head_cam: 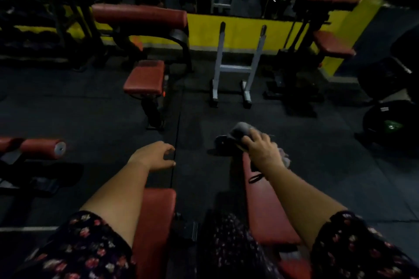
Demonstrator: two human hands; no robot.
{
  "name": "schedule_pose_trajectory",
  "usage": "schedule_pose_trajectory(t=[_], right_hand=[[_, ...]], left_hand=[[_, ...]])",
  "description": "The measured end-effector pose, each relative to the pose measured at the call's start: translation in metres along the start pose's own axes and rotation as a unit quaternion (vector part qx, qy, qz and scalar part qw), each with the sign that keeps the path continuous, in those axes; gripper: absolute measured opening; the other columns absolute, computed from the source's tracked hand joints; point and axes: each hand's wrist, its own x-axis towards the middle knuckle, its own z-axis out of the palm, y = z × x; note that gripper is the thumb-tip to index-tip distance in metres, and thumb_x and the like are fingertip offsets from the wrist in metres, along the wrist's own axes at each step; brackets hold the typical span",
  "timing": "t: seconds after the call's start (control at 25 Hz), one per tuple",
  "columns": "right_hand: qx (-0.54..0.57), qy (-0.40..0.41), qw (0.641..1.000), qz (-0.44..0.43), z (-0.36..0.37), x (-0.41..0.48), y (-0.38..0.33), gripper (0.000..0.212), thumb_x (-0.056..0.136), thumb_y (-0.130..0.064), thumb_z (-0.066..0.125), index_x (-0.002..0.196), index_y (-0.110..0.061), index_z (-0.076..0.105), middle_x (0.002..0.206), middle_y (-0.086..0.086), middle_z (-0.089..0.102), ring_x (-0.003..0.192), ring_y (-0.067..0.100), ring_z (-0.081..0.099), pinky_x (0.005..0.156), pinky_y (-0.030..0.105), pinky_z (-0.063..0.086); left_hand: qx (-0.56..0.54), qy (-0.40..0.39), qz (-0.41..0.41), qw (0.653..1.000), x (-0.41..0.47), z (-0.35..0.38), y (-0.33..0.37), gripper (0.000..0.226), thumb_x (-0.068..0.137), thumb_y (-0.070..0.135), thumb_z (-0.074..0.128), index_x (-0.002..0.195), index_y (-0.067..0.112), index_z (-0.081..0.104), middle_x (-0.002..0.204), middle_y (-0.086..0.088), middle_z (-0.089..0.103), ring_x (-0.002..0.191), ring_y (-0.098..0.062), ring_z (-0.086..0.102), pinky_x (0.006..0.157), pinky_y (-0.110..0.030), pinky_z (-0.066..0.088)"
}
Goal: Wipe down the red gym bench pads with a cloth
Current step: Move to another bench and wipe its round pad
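A white barbell stand (233, 68) sits mid-frame, with a red curl bench (145, 77) to its left and weight plates (390, 124) at the right edge. Lower right, the right hand (260, 150) clutches a grey cloth (243, 130) on the far end of the long red bench pad (265, 210) (a black strap loop (256, 178) lies just nearer). The left hand (154, 156) hovers over the floor (90, 108), fingers loosely curled and grasping nothing, its forearm crossing a second red pad (158, 222). The upper-left racks (34, 7) are too dark to make out
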Motion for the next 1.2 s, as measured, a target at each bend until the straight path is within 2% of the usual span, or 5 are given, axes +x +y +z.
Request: schedule_pose_trajectory(t=[0.12,0.32,0.76,0.96,1.2], right_hand=[[0.01,-0.057,0.998,0.036,0.003,0.016,0.047,0.045,0.092,-0.02,0.055,0.132,-0.031,0.038,0.147,0.003,0.024,0.121,0.034,0.041,0.088,0.049,0.047],[0.059,-0.068,0.996,-0.009,0.011,0.126,0.035,0.051,0.087,-0.018,0.062,0.132,-0.031,0.042,0.134,0.003,0.029,0.115,0.033,0.043,0.083,0.047,0.048],[0.091,-0.097,0.986,-0.098,-0.044,0.426,0.099,0.062,0.09,-0.012,0.059,0.14,-0.041,0.038,0.123,0.006,0.046,0.114,0.033,0.047,0.085,0.047,0.047],[0.033,-0.104,0.968,-0.225,-0.073,0.516,0.035,0.063,0.09,-0.011,0.057,0.14,-0.046,0.039,0.129,0.004,0.048,0.12,0.033,0.047,0.084,0.046,0.045],[0.019,-0.068,0.933,-0.354,-0.081,0.599,-0.097,0.062,0.089,-0.017,0.059,0.14,-0.047,0.039,0.129,0.003,0.049,0.118,0.033,0.048,0.077,0.041,0.042]], left_hand=[[0.006,0.042,0.026,0.999,0.051,-0.026,0.026,0.058,0.085,0.051,0.066,0.137,0.033,0.049,0.131,0.005,0.052,0.119,-0.015,0.053,0.099,-0.039,0.047],[0.038,0.048,0.072,0.996,0.153,-0.049,0.069,0.057,0.086,0.05,0.066,0.138,0.034,0.048,0.132,0.007,0.051,0.119,-0.016,0.053,0.095,-0.039,0.049],[0.001,0.08,0.006,0.997,0.392,-0.183,0.054,0.058,0.086,0.048,0.068,0.138,0.034,0.047,0.132,0.005,0.051,0.12,-0.015,0.053,0.095,-0.035,0.047],[-0.033,0.118,-0.065,0.99,0.399,-0.201,-0.019,0.061,0.082,0.047,0.071,0.137,0.028,0.05,0.125,-0.001,0.054,0.118,-0.021,0.053,0.096,-0.044,0.048],[-0.103,0.152,-0.152,0.971,0.391,-0.217,-0.131,0.064,0.081,0.049,0.069,0.138,0.031,0.047,0.135,0.002,0.054,0.118,-0.022,0.054,0.098,-0.04,0.047]])
